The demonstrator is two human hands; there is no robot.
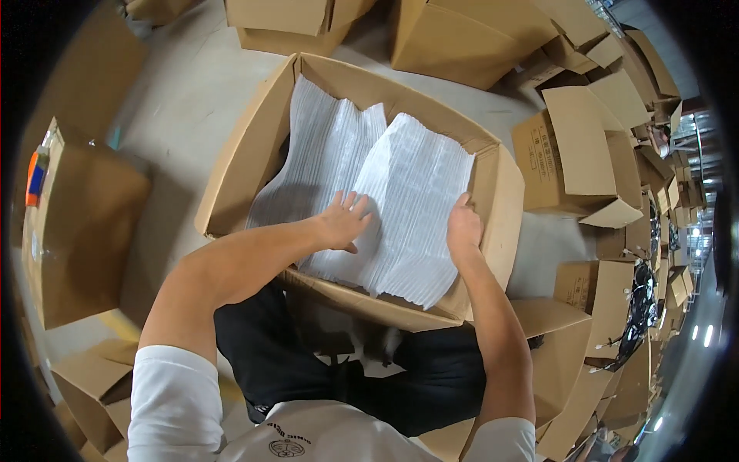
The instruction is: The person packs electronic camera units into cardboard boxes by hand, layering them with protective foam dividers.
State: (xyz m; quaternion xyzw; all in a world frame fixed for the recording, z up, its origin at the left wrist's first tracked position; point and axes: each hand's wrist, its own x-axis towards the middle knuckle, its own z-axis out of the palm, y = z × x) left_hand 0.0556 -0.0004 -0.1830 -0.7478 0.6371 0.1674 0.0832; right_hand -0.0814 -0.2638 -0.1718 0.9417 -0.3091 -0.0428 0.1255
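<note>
While the left hand (342, 222) lies flat and open on the near white foam sheet stack (412, 208) inside the open cardboard box (254, 146), the right hand (464, 229) curls over its right edge, where this light, floppy, easily creased bundle looks best gripped.

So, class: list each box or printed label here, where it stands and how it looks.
Open brown box: centre, holding white sheets; both hands on them.
Brown box with dark printed label: right.
Closed brown box: left, an orange and blue thing on it.

Both hands rest on the foam sheets (400, 208) lying inside the open carton (254, 146), with more boxes (570, 154) stacked to its right.
</note>
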